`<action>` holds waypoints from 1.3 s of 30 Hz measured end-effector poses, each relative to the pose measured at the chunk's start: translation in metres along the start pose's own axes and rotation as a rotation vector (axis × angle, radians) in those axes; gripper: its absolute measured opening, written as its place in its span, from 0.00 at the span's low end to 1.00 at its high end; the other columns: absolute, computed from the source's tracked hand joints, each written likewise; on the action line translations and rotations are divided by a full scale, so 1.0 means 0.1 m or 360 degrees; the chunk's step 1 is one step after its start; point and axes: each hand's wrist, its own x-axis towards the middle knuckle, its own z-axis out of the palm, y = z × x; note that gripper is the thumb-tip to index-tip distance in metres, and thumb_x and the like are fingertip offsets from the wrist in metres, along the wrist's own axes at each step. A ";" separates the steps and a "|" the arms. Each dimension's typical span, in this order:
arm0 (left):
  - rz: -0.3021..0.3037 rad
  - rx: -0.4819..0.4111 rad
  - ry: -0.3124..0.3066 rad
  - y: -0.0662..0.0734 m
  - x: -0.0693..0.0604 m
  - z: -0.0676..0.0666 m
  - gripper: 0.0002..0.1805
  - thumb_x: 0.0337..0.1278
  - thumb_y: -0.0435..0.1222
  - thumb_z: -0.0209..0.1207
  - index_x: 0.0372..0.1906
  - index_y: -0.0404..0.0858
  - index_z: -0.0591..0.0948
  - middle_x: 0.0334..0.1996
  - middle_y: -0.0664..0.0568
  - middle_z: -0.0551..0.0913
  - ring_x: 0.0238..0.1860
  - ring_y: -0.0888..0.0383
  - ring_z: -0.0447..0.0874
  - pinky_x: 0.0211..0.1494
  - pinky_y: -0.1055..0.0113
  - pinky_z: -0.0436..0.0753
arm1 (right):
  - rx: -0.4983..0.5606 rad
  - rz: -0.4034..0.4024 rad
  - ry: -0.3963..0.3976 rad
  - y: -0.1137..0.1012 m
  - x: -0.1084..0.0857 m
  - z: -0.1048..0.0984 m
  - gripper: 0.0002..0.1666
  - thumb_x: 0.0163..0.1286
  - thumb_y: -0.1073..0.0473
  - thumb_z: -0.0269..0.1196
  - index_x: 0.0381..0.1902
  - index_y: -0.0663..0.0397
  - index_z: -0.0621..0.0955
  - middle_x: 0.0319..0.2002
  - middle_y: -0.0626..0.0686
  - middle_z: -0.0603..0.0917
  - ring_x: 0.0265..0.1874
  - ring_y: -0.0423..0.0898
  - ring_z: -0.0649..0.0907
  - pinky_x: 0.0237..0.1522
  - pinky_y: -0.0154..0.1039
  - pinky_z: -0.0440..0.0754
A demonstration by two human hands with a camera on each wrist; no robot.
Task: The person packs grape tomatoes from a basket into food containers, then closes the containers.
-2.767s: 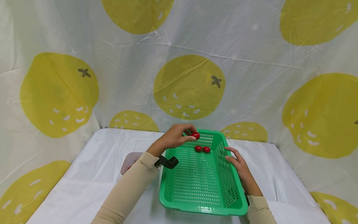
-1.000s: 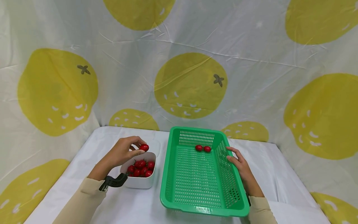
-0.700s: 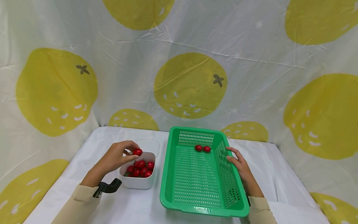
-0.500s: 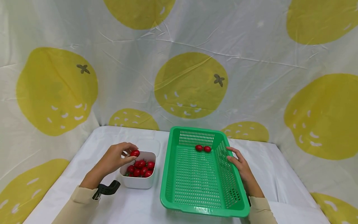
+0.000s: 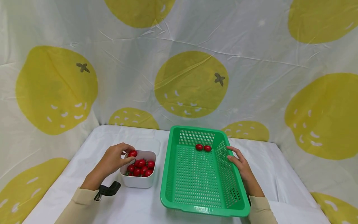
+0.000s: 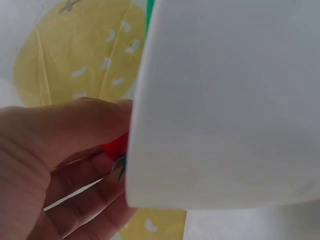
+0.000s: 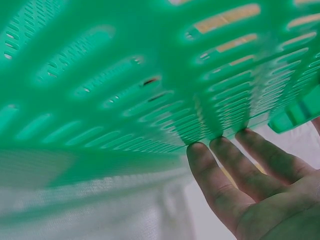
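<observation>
In the head view, my left hand (image 5: 114, 158) pinches a red cherry tomato (image 5: 132, 153) over the left rim of a white square container (image 5: 139, 182). Several cherry tomatoes (image 5: 141, 168) fill its bottom. The left wrist view shows green sepals on the pinched tomato (image 6: 116, 146), partly hidden behind the container wall (image 6: 225, 100). At right, my right hand (image 5: 242, 168) holds the rim of a green perforated basket (image 5: 205, 211). Thumb and forefinger lie over the rim, while other fingers (image 7: 230, 182) touch the outer wall. Two cherry tomatoes (image 5: 203, 147) lie at the basket's far end.
A flat pale translucent lid (image 5: 151, 145) lies behind the white container on the white tablecloth (image 5: 84, 168). A fabric backdrop (image 5: 126, 77) printed with yellow fruit encloses the back and sides. The basket stands close to the container's right.
My left hand moved from above the basket leftward to the container, still pinching a tomato. Recently it shifted slightly left and lower. The right hand stayed on the rim; the basket's two tomatoes remain.
</observation>
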 end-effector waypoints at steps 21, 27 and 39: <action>-0.0010 -0.0049 0.0000 0.02 -0.03 -0.03 0.15 0.49 0.32 0.70 0.45 0.34 0.84 0.39 0.47 0.84 0.40 0.50 0.83 0.42 0.55 0.84 | 0.0040 0.0038 -0.0011 -0.02 -0.01 0.00 0.29 0.77 0.51 0.52 0.71 0.44 0.61 0.52 0.62 0.77 0.38 0.52 0.85 0.36 0.50 0.84; -0.0025 -0.0049 -0.0002 0.02 -0.03 -0.02 0.15 0.49 0.32 0.70 0.45 0.34 0.84 0.39 0.47 0.84 0.40 0.49 0.83 0.42 0.56 0.84 | 0.0032 0.0063 0.0001 -0.02 -0.01 0.01 0.29 0.76 0.50 0.52 0.72 0.43 0.61 0.57 0.64 0.71 0.39 0.51 0.84 0.37 0.50 0.84; 0.0003 -0.0030 0.0002 0.03 -0.01 -0.02 0.15 0.50 0.32 0.70 0.45 0.35 0.84 0.39 0.48 0.84 0.40 0.52 0.82 0.42 0.57 0.84 | 0.0023 0.0058 -0.0017 0.00 -0.01 -0.01 0.29 0.76 0.48 0.52 0.72 0.42 0.61 0.58 0.63 0.70 0.39 0.51 0.84 0.37 0.50 0.84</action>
